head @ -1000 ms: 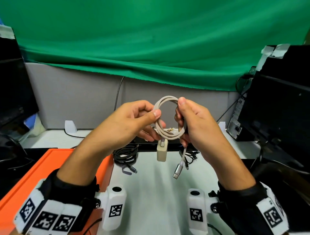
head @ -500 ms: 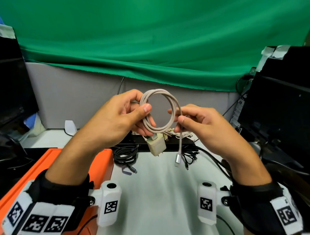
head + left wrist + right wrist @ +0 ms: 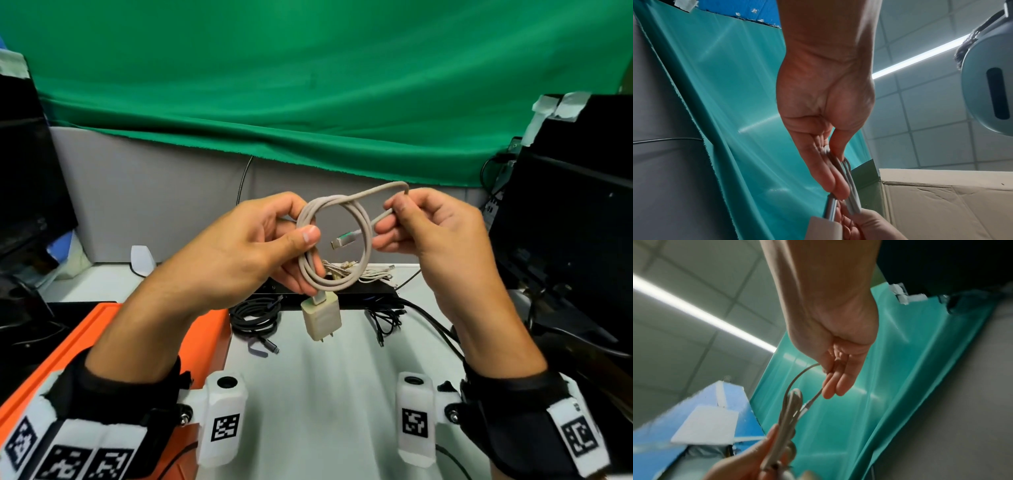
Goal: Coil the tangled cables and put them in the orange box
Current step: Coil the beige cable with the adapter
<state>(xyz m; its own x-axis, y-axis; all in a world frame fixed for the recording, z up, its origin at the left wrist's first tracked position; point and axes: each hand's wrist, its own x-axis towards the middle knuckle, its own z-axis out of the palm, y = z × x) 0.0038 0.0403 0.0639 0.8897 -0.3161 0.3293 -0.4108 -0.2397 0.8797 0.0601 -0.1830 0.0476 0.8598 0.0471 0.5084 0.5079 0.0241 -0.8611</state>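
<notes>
From the head camera we see our left hand pinching a coiled beige braided cable between thumb and fingers, held up above the pale grey table, its cream plastic wall plug hanging below the loop. Our right hand pinches the cable's free tail, with the silver metal connector pointing into the loop's middle. The orange plastic box sits at lower left under our left forearm; a coiled black cable lies on the table just beside it. In the left wrist view, our left hand presses the strands between thumb and fingers. In the right wrist view, our right hand nips the thin tail while its other fingers lie loosely together.
</notes>
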